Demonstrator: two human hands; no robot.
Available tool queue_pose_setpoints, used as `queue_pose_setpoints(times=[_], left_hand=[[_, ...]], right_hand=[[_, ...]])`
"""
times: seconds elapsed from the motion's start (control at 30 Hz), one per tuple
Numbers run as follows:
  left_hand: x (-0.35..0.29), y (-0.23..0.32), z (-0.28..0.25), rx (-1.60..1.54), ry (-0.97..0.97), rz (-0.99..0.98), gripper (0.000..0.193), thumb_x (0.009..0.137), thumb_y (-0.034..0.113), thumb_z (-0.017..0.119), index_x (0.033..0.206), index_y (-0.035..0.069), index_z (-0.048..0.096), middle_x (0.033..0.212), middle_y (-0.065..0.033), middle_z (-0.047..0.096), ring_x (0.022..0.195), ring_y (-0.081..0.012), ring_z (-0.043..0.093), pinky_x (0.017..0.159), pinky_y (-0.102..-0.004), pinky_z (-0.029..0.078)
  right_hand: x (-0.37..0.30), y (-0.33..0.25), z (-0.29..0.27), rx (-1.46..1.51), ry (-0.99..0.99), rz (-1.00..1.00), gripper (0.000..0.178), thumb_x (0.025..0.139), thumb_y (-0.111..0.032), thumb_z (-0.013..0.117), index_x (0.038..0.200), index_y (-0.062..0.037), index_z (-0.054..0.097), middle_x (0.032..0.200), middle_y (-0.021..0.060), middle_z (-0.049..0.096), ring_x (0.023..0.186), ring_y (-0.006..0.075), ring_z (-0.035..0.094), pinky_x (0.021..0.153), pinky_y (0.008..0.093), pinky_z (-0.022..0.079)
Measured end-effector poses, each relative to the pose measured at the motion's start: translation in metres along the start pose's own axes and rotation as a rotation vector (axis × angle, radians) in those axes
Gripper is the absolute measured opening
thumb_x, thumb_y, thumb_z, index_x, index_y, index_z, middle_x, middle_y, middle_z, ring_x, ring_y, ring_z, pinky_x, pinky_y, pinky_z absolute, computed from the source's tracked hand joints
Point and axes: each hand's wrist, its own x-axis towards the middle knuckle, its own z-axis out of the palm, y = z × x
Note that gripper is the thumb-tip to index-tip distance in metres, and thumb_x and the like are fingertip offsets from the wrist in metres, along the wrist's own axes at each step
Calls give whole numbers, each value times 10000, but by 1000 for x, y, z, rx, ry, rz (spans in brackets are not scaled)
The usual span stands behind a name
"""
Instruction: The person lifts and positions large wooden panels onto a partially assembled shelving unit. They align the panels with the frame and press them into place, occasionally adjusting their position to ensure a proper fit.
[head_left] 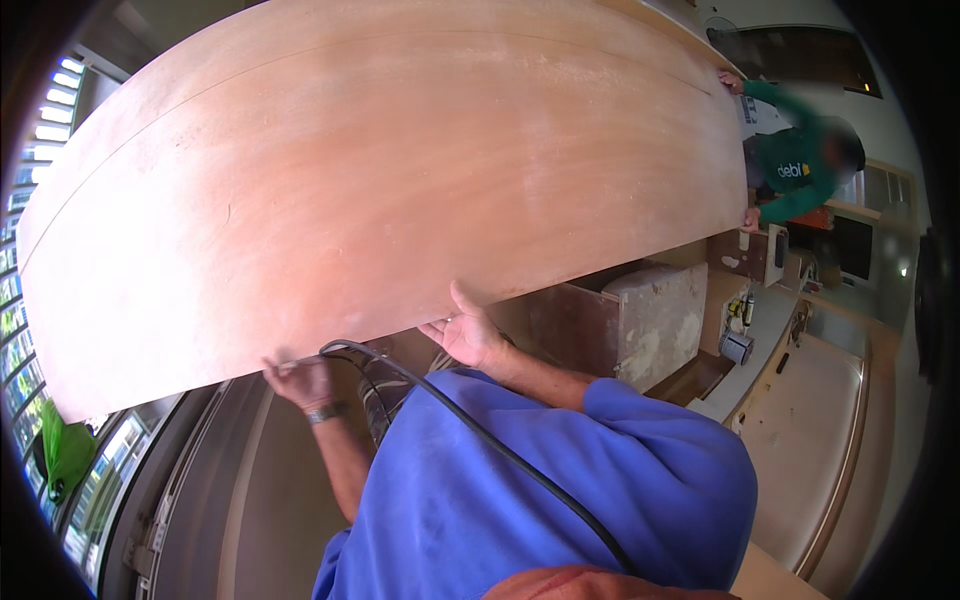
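Note:
A large light-brown plywood panel [400,180] fills the upper half of the view, its near long edge running close to my body. My left hand [300,382] grips that edge, with the fingers partly hidden behind it. Farther right along the same edge, my right hand [470,337] holds the panel with the thumb up against its face and the fingers at the edge. A black cable [470,425] hangs across my blue shirt and curves between my hands. At the panel's right end a co-worker in a green shirt [795,165] grips it with both hands.
Right of me stand a stained board [655,325] and a curved-edge worktop [800,430] with a cylindrical can [736,346] beside it. Barred windows [30,310] line the left, where a green bag [65,450] hangs. Dark sliding-door tracks [190,480] lie at lower left.

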Motion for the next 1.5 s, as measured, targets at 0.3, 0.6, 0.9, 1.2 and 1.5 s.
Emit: queue_pose_setpoints(times=[0.3, 0.6, 0.9, 1.2, 1.5], left_hand=[[1, -85, 48, 346, 523, 57, 294, 814, 254, 659, 1022, 56, 595, 1093, -89, 598, 1021, -225, 543, 926, -412, 418], [4, -80, 71, 404, 587, 177, 320, 813, 246, 659, 1059, 54, 586, 1131, -81, 579, 1070, -225, 512, 959, -413, 401], [12, -75, 72, 407, 607, 182, 358, 813, 261, 656, 1093, 54, 573, 1156, -81, 563, 1089, -227, 493, 981, -409, 381], [11, -59, 71, 446, 605, 158, 377, 817, 271, 648, 1117, 58, 564, 1184, -80, 547, 1113, -233, 477, 994, -421, 366], [18, -51, 71, 502, 646, 239, 358, 810, 277, 656, 1097, 76, 580, 1190, -69, 547, 1111, -228, 479, 1003, -425, 353]], right_hand=[[-4, 2, 2, 9, -77, 140, 518, 895, -443, 481, 1231, -55, 406, 1270, 144, 459, 1189, 250, 433, 986, 382, 361], [-107, -155, -6, -1580, -9, -556, 259, 878, -212, 554, 991, 15, 610, 848, 111, 662, 817, 160, 632, 762, 284, 484], [22, -280, -63, -2208, 920, -1360, 582, 856, -400, 495, 1322, -69, 382, 1377, 214, 319, 1277, 381, 277, 1023, 525, 205], [-48, -281, -147, -1811, 1415, -993, 664, 834, -450, 499, 1350, -65, 332, 1349, 250, 332, 1283, 374, 268, 1024, 501, 233], [-36, -296, -163, -305, 1174, -1189, 854, 828, -394, 593, 1377, 48, 109, 1367, 201, 333, 1145, 312, 461, 944, 399, 414]])
